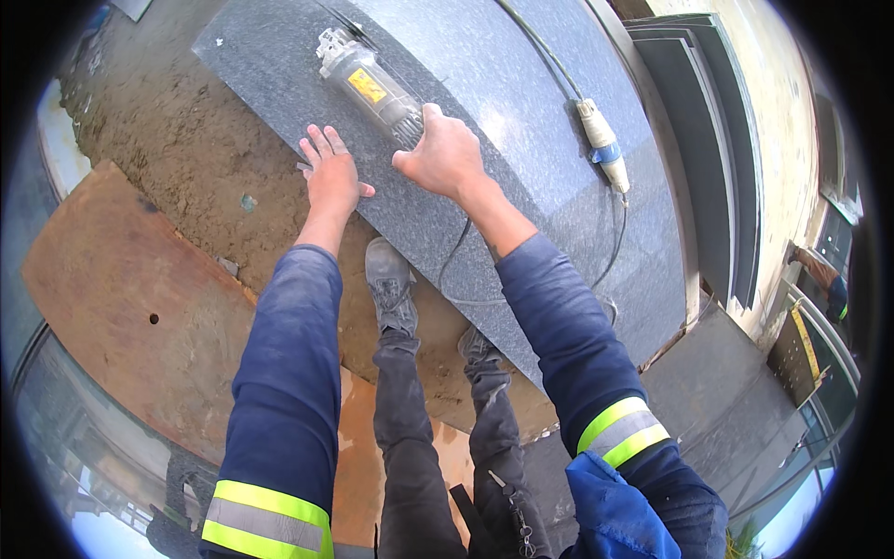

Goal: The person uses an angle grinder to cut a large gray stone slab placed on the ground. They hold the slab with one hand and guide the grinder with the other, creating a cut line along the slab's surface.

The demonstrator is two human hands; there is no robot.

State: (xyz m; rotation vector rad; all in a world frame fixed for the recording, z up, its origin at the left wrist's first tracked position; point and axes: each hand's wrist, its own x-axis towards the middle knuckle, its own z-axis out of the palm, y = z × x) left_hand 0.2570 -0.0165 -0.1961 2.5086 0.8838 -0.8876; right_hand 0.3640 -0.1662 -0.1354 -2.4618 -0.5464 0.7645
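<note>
My right hand (447, 156) is wrapped round the rear end of a dusty grey angle grinder (374, 91) with a yellow label. The tool lies over a dark grey stone slab (270, 70), its head pointing up and to the left; a thin dark blade edge shows beside the head. My left hand (330, 170) is open with fingers spread, at the slab's left edge, below the grinder and apart from it. Whether its fingertips press on the stone I cannot tell. A thin cord (456, 250) runs from behind my right hand across the slab.
A white and blue plug connector (603, 144) lies on the slab at the right, joined to a cable. Several stone sheets (712, 140) lean against a wall beyond. Left of the slab is bare soil (177, 121) with a rusty brown board (140, 289). My shoe (389, 279) stands by the slab's edge.
</note>
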